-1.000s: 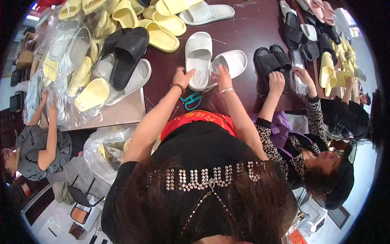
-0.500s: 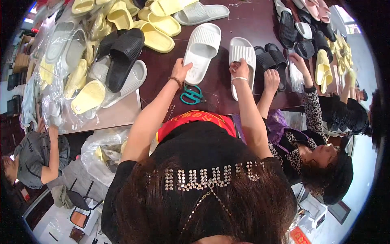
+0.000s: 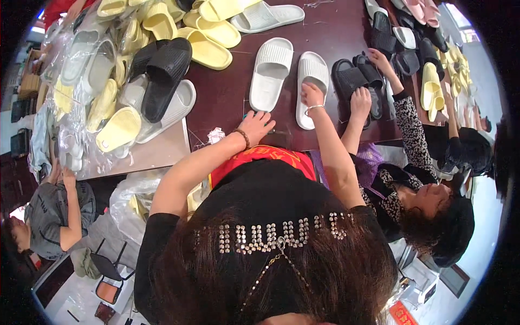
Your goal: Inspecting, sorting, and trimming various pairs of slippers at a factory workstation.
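Observation:
Two white slippers lie side by side on the dark red table, toes pointing away from me: a left white slipper (image 3: 266, 92) and a right white slipper (image 3: 304, 116). My right hand (image 3: 312, 96) is closed on the right one, its fingers in the foot opening just below the ribbed strap. Below the heel of the left slipper, my left hand (image 3: 257, 128) is closed over the teal-handled scissors (image 3: 248, 115), hiding most of them. The left slipper is untouched.
Yellow, black and grey slippers (image 3: 168, 67), some in clear plastic, crowd the left side. White paper scraps (image 3: 215, 135) lie by my left forearm. At right, a co-worker's hands (image 3: 360, 103) are at black slippers (image 3: 349, 76). More slippers fill the far right.
My left hand has let go of the left white slipper and come down to the scissors. Both white slippers sit slightly differently; the right one has shifted left. The co-worker's farther hand has moved left.

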Demonstrator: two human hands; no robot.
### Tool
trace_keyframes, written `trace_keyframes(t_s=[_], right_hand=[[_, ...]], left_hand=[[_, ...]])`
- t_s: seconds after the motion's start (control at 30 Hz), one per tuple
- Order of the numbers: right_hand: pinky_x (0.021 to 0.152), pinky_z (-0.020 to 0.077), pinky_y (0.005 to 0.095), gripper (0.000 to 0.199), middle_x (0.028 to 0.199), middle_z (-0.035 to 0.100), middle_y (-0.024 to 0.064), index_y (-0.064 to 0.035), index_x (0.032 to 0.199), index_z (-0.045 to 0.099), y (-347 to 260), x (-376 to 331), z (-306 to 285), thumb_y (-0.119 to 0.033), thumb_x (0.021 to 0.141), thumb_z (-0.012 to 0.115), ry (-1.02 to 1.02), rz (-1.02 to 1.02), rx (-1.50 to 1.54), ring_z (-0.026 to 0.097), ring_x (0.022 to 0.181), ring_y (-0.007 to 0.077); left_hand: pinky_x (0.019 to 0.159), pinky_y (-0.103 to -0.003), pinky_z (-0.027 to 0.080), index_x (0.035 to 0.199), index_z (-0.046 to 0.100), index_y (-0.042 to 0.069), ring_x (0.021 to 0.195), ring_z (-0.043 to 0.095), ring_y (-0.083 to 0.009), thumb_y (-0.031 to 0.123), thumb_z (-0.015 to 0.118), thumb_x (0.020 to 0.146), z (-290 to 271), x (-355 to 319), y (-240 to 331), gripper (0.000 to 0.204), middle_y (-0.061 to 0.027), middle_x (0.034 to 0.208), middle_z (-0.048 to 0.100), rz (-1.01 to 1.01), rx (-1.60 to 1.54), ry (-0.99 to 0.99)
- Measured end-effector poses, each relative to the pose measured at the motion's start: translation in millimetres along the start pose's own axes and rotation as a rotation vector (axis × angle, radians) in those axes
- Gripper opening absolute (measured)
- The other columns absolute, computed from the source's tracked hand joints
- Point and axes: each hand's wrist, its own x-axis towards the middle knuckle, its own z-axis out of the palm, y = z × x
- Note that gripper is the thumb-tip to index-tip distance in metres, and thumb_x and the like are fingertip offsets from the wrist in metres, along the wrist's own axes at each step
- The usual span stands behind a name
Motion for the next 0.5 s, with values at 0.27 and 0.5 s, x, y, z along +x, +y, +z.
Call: trace_keyframes(t_s=[0.27,0.5], right_hand=[[0.063,0.0455,0.0331,0.027,0.074,0.061,0.0097,-0.0076,0.096,0.059,-18,-23,24,-0.019,0.072,0.055,0.135,-0.547,-0.65,0.058,0.069,0.0229],[0.069,0.0461,0.0362,0.022,0.085,0.062,0.0103,-0.0088,0.089,0.061,-30,-18,23,-0.023,0.073,0.054,0.026,-0.515,-1.283,0.059,0.078,0.0274]], left_hand=[[0.07,-0.037,0.038,0.112,0.044,0.008,0.085,0.052,-0.0265,0.012,0.053,0.069,-7,-11,-1,0.044,-0.0105,0.093,0.054,-0.142,0.011,-0.213],[0.058,-0.031,0.043,0.107,0.049,0.003,0.071,0.056,-0.0206,0.021,0.063,0.064,-25,-46,-48,0.049,-0.0112,0.082,0.058,-0.398,-0.871,-0.565]])
